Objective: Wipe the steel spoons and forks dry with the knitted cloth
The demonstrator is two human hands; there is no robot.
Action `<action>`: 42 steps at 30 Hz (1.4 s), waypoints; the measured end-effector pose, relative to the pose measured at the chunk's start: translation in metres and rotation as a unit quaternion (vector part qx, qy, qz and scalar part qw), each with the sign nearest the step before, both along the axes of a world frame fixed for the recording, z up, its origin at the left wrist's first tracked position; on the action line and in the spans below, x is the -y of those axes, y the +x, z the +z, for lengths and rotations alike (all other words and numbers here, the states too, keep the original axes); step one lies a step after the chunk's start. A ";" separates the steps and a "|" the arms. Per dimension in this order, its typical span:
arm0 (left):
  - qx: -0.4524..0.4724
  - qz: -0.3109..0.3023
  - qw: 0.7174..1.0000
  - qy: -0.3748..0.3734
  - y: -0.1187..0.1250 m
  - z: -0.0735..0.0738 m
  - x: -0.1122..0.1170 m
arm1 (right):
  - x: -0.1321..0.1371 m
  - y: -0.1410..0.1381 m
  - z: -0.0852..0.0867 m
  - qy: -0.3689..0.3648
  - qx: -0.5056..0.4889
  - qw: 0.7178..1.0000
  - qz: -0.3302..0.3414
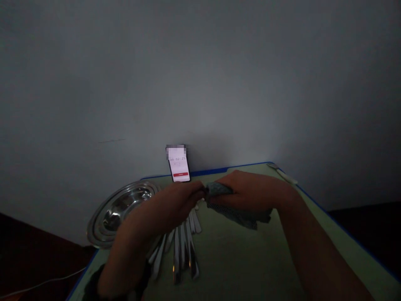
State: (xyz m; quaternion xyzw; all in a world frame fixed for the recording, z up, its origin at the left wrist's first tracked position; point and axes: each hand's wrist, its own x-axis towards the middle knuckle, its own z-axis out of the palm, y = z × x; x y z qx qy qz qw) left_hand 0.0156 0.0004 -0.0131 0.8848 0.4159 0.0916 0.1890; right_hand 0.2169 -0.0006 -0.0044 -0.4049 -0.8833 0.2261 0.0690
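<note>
My right hand (242,190) is wrapped round a grey-green cloth (238,213), whose loose end hangs below the palm. My left hand (184,198) meets it at the cloth's folded tip, with fingers pinched together. Whatever lies between those fingers is small, dark and too hidden to name. Under the left hand, several pieces of metal cutlery (177,255) lie fanned out, handles towards me; their far ends are hidden by the hand. A shiny steel bowl (97,234) with a wide rim stands left of my left forearm, which covers part of it.
A phone (180,165) showing a timer leans against the grey wall (200,83) behind the table. One utensil with a pale handle (286,175) lies at the far right corner of the green tabletop (250,263), which has a blue edge. A white cable (46,284) runs at lower left.
</note>
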 end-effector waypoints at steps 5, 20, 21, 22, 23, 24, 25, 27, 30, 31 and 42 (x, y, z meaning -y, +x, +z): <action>0.029 0.026 0.999 -0.004 -0.024 0.005 -0.004 | 0.001 0.012 0.004 -0.033 -0.042 0.999 -0.007; 0.013 0.035 0.999 0.036 -0.005 0.010 -0.002 | 0.003 0.008 0.004 0.014 -0.026 0.999 -0.024; 0.012 0.036 0.998 0.042 -0.002 0.010 -0.001 | 0.002 0.006 0.004 0.021 -0.026 0.999 -0.024; 0.010 0.037 0.998 0.048 0.001 0.009 0.000 | 0.002 0.005 0.003 0.028 -0.026 0.999 -0.024; 0.008 0.038 0.998 0.055 0.004 0.009 0.000 | 0.001 0.003 0.002 0.033 -0.028 0.999 -0.022; 0.005 0.038 0.997 0.063 0.007 0.008 0.001 | 0.001 0.001 0.002 0.039 -0.030 0.999 -0.018; 0.000 0.038 0.997 0.072 0.010 0.007 0.001 | 0.001 -0.001 0.001 0.044 -0.033 0.998 -0.015; -0.008 0.035 0.996 0.086 0.013 0.007 0.000 | 0.000 -0.005 -0.001 0.051 -0.043 0.998 -0.012; 0.004 0.035 0.995 0.091 0.009 0.008 -0.003 | -0.001 -0.005 -0.002 0.044 -0.070 0.997 -0.003; 0.016 0.039 0.995 0.090 0.005 0.009 -0.004 | -0.002 -0.004 -0.002 0.038 -0.078 0.996 0.000; 0.235 0.167 0.956 0.058 -0.021 0.007 -0.017 | -0.003 0.013 -0.001 -0.017 -0.122 0.992 -0.031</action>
